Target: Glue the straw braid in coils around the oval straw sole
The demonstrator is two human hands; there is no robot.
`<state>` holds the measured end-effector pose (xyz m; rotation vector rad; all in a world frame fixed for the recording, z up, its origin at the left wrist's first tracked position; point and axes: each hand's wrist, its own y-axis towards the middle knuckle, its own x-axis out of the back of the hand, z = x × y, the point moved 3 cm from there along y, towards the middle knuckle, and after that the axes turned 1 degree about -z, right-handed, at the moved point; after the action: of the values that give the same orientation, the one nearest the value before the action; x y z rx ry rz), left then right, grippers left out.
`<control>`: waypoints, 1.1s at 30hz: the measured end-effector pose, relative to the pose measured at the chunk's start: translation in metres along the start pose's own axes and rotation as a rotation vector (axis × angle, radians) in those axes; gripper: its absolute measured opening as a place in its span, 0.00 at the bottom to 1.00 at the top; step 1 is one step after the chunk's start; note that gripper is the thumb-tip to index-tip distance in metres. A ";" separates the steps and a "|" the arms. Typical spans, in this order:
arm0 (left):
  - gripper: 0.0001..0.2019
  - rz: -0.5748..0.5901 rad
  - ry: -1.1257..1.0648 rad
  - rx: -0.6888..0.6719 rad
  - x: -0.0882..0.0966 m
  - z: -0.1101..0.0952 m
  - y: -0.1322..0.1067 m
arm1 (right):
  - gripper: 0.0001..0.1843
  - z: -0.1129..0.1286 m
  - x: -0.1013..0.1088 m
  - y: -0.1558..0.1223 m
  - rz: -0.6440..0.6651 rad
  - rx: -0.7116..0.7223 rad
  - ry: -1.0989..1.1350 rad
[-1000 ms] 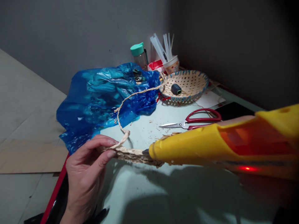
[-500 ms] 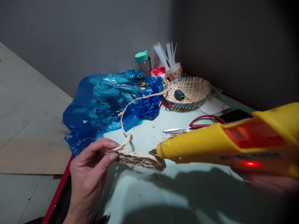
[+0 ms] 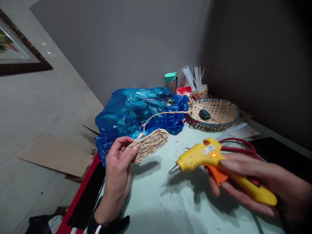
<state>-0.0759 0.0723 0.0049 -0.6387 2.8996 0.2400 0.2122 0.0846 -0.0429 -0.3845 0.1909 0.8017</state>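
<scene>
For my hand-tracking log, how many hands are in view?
2: the left hand, left of centre, holding the coiled rope piece; the right hand, at right, gripping the yellow glue gun.

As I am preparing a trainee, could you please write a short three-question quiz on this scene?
1. What does the right hand hold?
2. True or false: the spool lies in the basket.
3. How does the nozzle stand to the rope coil in the left hand? A) touching it; B) apart from it; C) hidden behind it.

Key: 1. The glue gun. 2. True. 3. B.
</scene>
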 end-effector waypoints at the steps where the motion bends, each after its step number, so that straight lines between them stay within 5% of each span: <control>1: 0.13 0.014 0.000 0.004 0.000 -0.001 -0.002 | 0.33 -0.004 -0.006 0.004 0.069 -0.054 0.025; 9: 0.13 0.128 0.109 0.029 -0.002 -0.001 -0.013 | 0.39 -0.031 -0.012 0.015 0.303 -0.396 -0.059; 13: 0.10 0.205 0.157 -0.008 -0.006 0.000 -0.018 | 0.32 -0.016 -0.017 -0.003 0.221 -0.423 -0.366; 18: 0.08 0.310 0.175 0.015 -0.013 0.001 -0.025 | 0.28 0.017 -0.014 -0.019 -0.031 0.034 -1.336; 23: 0.07 0.380 0.186 0.025 -0.021 -0.003 -0.034 | 0.26 0.057 -0.022 -0.020 -0.322 0.499 -1.277; 25: 0.06 0.400 0.182 0.037 -0.024 -0.003 -0.038 | 0.18 0.070 -0.027 -0.015 -0.409 0.628 -1.222; 31: 0.07 0.539 0.163 0.088 -0.026 0.007 -0.041 | 0.18 0.058 -0.037 0.013 0.024 0.533 -1.028; 33: 0.08 0.580 0.200 0.066 -0.023 0.010 -0.039 | 0.17 0.054 -0.037 0.016 0.061 0.504 -0.984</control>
<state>-0.0376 0.0486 -0.0053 0.2192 3.1983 0.1517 0.1764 0.0925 0.0141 0.5087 -0.5145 0.8877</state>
